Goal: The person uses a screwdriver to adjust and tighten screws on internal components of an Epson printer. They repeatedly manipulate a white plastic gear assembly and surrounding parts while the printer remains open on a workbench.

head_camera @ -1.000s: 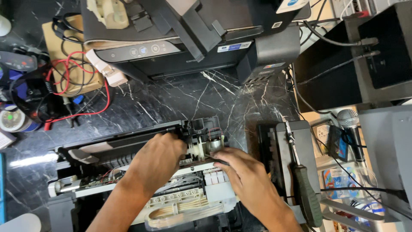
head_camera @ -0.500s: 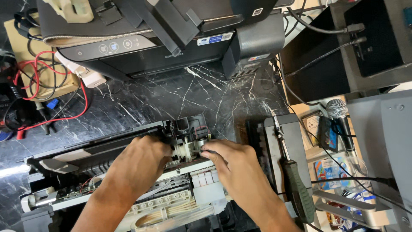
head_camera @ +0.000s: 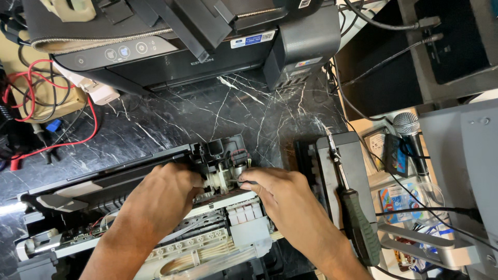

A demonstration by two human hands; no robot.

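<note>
Left hand (head_camera: 168, 189) and right hand (head_camera: 277, 189) both gripping opened printer's mechanism (head_camera: 223, 166) — screwdriver (head_camera: 355, 223) nearby

Head camera looks steeply down, close.

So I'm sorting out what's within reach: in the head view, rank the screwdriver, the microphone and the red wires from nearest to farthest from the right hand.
1. Screwdriver, green-handled, lying just right of the right hand on a black part.
2. Microphone, farther right and up, beside the shelf.
3. Red wires, far across at the left edge of the marble table.
</note>
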